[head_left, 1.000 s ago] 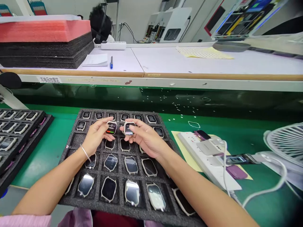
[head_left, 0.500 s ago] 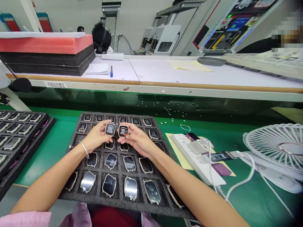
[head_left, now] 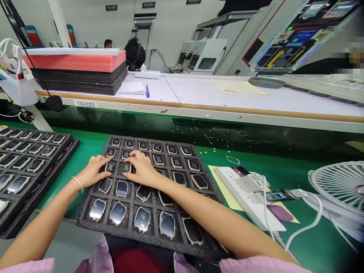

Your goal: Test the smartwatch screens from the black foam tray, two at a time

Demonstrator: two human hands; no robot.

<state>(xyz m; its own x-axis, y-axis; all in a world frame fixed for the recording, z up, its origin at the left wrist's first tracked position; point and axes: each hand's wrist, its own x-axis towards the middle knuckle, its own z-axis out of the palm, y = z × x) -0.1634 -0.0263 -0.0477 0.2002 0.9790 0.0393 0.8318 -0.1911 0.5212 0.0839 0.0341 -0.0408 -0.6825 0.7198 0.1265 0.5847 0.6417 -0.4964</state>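
A black foam tray [head_left: 125, 234] full of square smartwatch bodies lies on the green belt in front of me. Both hands rest low on its upper left part. My left hand [head_left: 92, 172] pinches a lit watch [head_left: 110, 166] that sits in a pocket of the third row. Right beside it, my right hand [head_left: 142, 170] curls its fingers over the neighbouring lit watch [head_left: 126, 167], also down in its pocket. The far rows show lit screens, while the near rows hold dark, glossy ones.
A second tray of watches [head_left: 28, 151] sits at the left. To the right are a white power strip [head_left: 247, 197] with cables and a white fan [head_left: 338, 185]. Stacked foam sheets [head_left: 76, 72] and a pen [head_left: 147, 91] lie on the far bench. A person's head [head_left: 135, 53] shows behind.
Both hands held a watch each above the tray and have come down and to the left, setting the two watches into pockets. My view has shifted right and up.
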